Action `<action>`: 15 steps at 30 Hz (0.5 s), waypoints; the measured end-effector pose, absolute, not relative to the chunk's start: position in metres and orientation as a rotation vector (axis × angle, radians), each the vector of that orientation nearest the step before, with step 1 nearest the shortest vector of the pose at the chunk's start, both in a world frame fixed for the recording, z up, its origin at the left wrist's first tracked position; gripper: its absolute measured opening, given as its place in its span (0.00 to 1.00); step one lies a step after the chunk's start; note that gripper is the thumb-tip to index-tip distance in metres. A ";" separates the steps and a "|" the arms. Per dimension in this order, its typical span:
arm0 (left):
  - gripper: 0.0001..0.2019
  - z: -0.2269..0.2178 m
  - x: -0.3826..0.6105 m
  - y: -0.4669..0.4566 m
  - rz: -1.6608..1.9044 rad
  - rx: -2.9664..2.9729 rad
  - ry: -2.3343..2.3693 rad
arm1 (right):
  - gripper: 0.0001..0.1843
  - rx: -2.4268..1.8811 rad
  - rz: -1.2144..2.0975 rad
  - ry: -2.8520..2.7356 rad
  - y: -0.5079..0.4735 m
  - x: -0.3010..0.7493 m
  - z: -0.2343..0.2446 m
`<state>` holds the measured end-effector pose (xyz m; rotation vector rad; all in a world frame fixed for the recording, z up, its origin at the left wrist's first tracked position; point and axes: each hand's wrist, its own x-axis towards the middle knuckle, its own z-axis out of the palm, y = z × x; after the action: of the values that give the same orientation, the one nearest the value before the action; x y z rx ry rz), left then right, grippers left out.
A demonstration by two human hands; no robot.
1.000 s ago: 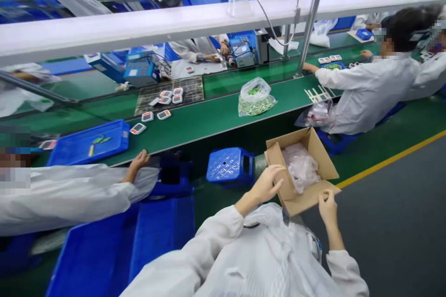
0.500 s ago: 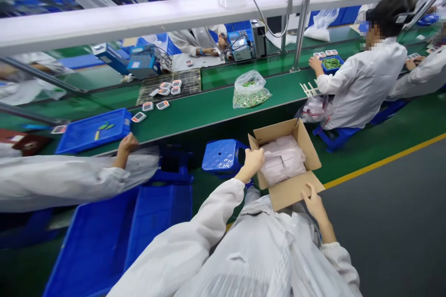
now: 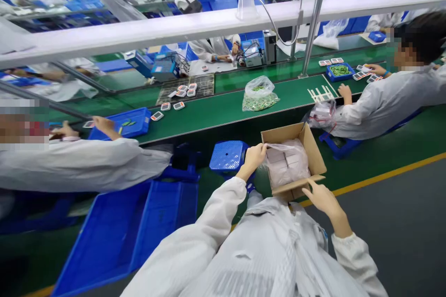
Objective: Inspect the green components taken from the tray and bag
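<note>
An open cardboard box (image 3: 315, 155) sits in front of me with its flaps up. Inside lies a clear plastic bag of small white packs (image 3: 287, 164). My left hand (image 3: 255, 157) is closed on the box's left edge, next to the bag. My right hand (image 3: 322, 198) touches the near flap at the box's front corner, fingers pinched on it. My white sleeves and smock fill the lower middle of the view.
A blue stool (image 3: 228, 157) stands left of the box. A green conveyor belt (image 3: 216, 111) carries a bag of green parts (image 3: 259, 95) and small devices (image 3: 173, 106). Blue bins (image 3: 114, 236) lie at lower left. Workers in white sit left (image 3: 80, 162) and right (image 3: 386, 100).
My left hand moved from the left flap onto the box's left edge. The near flap has folded up under my right hand. The view shifted, and the left co-worker's hand moved to the blue tray.
</note>
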<state>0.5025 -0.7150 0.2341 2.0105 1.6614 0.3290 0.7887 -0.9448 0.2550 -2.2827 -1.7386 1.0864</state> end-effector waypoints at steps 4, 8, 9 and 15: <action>0.24 0.233 0.493 -0.719 0.404 1.928 1.636 | 0.24 -1.974 0.776 -2.199 -0.873 0.759 0.262; 0.25 0.231 0.476 -0.724 0.489 1.846 1.598 | 0.29 -1.941 0.803 -2.426 -0.822 0.723 0.229; 0.25 0.229 0.470 -0.726 0.510 1.825 1.587 | 0.29 -1.922 0.831 -2.471 -0.820 0.714 0.219; 0.25 0.206 0.440 -0.737 0.642 1.691 1.525 | 0.13 -1.780 0.908 -2.665 -0.882 0.677 0.194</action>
<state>0.4398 -0.7365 0.2065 1.6913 1.5250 0.6421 0.6771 -0.8821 0.1944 -1.7801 -2.6649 0.9083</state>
